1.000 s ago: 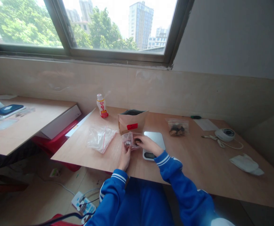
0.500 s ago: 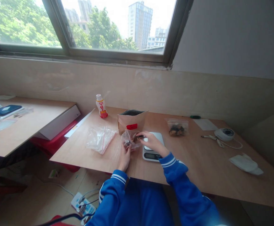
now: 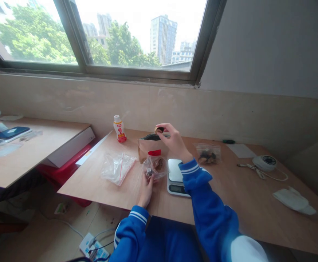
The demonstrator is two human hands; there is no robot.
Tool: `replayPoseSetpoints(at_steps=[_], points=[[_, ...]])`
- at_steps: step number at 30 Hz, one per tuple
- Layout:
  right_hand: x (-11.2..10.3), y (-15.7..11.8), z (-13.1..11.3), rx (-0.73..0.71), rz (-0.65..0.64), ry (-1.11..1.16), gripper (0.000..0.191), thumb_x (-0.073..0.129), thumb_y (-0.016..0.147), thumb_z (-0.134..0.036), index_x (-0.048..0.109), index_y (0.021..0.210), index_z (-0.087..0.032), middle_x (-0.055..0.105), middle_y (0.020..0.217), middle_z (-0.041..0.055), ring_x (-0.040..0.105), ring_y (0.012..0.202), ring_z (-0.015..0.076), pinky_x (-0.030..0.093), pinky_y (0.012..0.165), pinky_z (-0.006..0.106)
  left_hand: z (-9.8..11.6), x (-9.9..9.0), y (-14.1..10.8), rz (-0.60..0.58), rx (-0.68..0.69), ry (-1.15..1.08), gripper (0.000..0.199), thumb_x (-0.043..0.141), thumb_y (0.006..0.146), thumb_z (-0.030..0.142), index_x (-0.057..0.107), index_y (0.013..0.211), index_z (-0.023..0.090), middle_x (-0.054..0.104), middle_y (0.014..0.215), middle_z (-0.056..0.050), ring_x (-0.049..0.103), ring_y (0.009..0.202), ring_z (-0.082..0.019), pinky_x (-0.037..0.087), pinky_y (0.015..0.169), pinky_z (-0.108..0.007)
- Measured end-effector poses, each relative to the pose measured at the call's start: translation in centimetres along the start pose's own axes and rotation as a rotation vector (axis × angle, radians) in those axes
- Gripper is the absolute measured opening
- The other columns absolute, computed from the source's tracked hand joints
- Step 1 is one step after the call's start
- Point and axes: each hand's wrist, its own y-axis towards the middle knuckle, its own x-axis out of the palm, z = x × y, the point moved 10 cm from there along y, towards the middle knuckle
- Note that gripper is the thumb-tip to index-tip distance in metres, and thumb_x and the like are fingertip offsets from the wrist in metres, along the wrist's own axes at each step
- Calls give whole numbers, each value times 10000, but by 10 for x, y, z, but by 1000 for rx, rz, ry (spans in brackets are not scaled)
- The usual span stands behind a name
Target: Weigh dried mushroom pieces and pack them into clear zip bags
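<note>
My right hand (image 3: 172,140) pinches a brown and black piece that looks like a dried mushroom (image 3: 159,130). It is held just above the open mouth of a brown paper pouch (image 3: 150,146) with a red label. In front of the pouch, my left hand (image 3: 146,185) grips the edge of a clear plastic bag (image 3: 159,171), its fingers partly hidden by the plastic. More brown pieces show inside that bag. To its right, partly covered by my right forearm, stands a white and grey kitchen scale (image 3: 175,174).
A large clear zip bag (image 3: 116,167) lies on the left of the table, with a white and red bottle (image 3: 120,129) behind it. On the right are a zip bag of dark pieces (image 3: 208,154), a white dome camera (image 3: 264,162) with cable, and a crumpled white cloth (image 3: 294,200).
My right hand has come up and out of the clear bag with one dried mushroom, moving over the pouch opening. My left hand stays on the bag. The view has tilted slightly upward.
</note>
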Motion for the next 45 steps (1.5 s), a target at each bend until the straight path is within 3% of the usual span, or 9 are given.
replayPoseSetpoints(at_steps=[3,6,9,12,17,22,29,39,45], points=[[25,-1,10,-12,-154,-176,205,515,904,-228,664,1042,-197,642,1126,85,560,1093,211,431,993,398,0,0,0,-1,-5,-1,511,607,830,440,397,1241,220,587,1172,-102,624,1037,-223,557,840,-390],[13,-16,9,-17,-53,-205,284,464,924,-215,633,1153,-213,578,1257,91,497,1197,219,352,1067,429,2,1,0,-9,-3,-3,517,613,824,449,396,1235,222,584,1170,-102,625,1025,-224,561,826,-387],[2,-40,13,53,-31,-73,310,417,887,-116,671,1045,-195,652,1067,68,590,1031,184,450,957,365,2,1,0,-2,-8,-12,516,614,820,455,401,1227,222,583,1178,-103,621,1034,-225,557,828,-385],[32,-71,30,175,-332,49,344,412,805,-22,702,890,-185,694,875,28,643,830,153,515,788,287,-1,0,0,3,-13,-21,526,623,810,457,406,1227,221,579,1203,-109,619,1045,-233,555,821,-386],[69,-111,51,167,-554,-153,465,423,747,68,669,1061,-172,680,1120,79,623,1016,184,479,923,328,-2,1,1,-10,0,-40,534,620,810,452,401,1241,227,584,1195,-105,621,1048,-236,553,832,-404],[76,-121,55,76,-590,-371,341,591,805,-84,635,1131,-173,647,1155,108,582,1059,229,464,918,365,1,2,0,-18,8,-41,499,609,817,441,396,1219,236,592,1190,-103,630,1030,-235,550,837,-418],[86,-136,60,88,-707,-474,105,704,763,-145,684,863,-168,667,929,88,595,928,244,460,806,353,12,3,-2,-31,48,32,397,595,823,429,467,1142,229,615,1152,-90,615,1060,-242,519,886,-411],[29,-52,-4,12,-368,-352,139,645,853,-299,659,943,-194,638,924,58,568,893,208,457,818,341,2,2,0,6,-28,-30,492,625,808,450,402,1186,229,580,1178,-104,608,1074,-243,568,804,-384],[11,-3,0,9,-191,-432,217,566,900,-276,662,1084,-213,629,1076,82,528,1058,260,396,963,438,-1,-1,-1,23,-36,-2,478,618,814,451,410,1181,227,587,1121,-84,619,1028,-224,568,801,-371]])
